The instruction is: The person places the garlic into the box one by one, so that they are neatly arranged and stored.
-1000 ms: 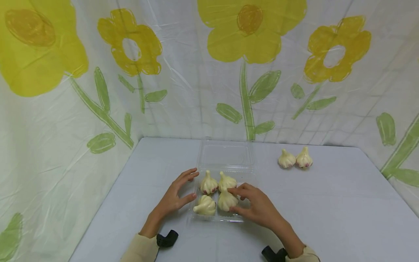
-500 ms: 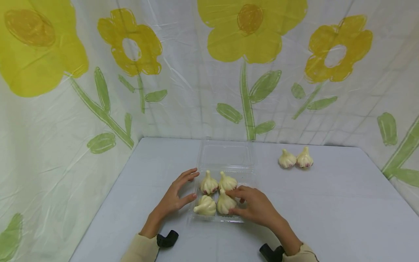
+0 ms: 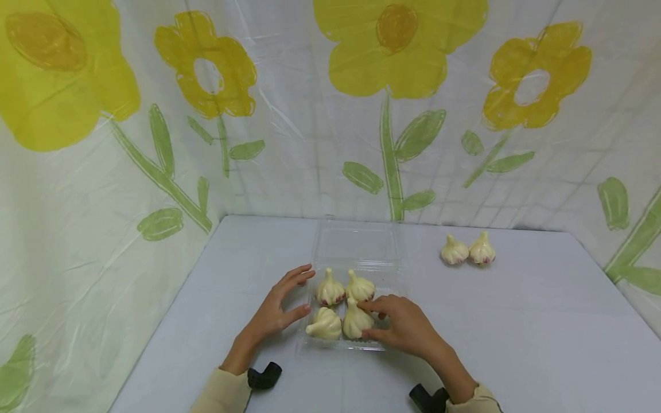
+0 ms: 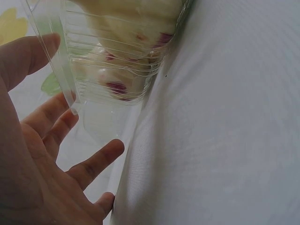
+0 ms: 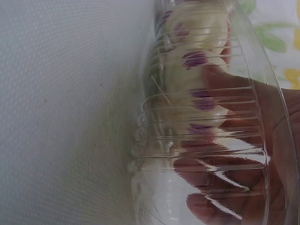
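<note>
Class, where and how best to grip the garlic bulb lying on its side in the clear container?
Probably round the wide body of the tipped garlic bulb, from above: its neck points left, one garlic bulb stands behind, another garlic bulb to its right, and the clear container's rim runs in front.

Flowered backdrop behind pale table.
Hangs whitish and creased, shiny in patches, along far, left and right sides. Shows big yellow flower at far left, then smaller ring-shaped flower, large central flower, second ring-shaped flower toward right, all with green stems below. Also green leaf at near left, thick stem at right. On table: pale covering with fine weave, seen close in right wrist view.
</note>
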Demonstrator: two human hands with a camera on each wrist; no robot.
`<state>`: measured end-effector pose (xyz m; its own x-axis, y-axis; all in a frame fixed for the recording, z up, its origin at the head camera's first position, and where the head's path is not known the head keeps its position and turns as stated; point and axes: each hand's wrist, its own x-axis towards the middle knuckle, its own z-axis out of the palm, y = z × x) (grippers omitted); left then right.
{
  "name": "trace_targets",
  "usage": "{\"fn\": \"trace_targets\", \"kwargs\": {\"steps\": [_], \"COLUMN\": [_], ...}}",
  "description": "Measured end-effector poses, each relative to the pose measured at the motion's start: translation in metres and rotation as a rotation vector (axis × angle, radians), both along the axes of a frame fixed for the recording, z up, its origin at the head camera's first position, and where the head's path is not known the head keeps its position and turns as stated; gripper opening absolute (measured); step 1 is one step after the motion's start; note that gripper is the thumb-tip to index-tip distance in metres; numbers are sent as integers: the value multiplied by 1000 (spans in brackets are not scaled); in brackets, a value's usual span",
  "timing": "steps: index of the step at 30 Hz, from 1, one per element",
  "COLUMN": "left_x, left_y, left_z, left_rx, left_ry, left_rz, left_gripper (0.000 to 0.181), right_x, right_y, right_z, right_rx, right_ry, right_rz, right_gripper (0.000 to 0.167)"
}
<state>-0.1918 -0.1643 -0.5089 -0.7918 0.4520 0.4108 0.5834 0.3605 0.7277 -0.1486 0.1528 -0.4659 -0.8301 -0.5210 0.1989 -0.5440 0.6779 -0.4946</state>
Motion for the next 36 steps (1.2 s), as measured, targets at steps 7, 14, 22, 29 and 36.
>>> {"fn": "trace_targets", "kwargs": {"steps": [7, 14, 22, 29, 36], "left_x": [1, 1, 1, 0, 0], "left_y": [0, 0, 0, 0, 0], "left_z": [1, 0, 1, 2, 1], "left_rx": [5, -1, 3, 3, 3], "left_ry": [-25, 2, 2, 8, 1], "left_rz": [-4, -4, -2, 3, 4], "left_gripper": [66, 65, 64, 63, 63], "right_x": [1, 2, 2, 1, -2], "right_y": [0, -1, -1, -2, -1], "right_z": [0, 1, 0, -1, 2], "right_rx": [-3, -20, -37, -98, -191], "right_ry": [8, 18, 23, 21, -3], "right_rz": [-5, -3, -13, -36, -29], "right_gripper": [53, 53, 52, 49, 43]}}
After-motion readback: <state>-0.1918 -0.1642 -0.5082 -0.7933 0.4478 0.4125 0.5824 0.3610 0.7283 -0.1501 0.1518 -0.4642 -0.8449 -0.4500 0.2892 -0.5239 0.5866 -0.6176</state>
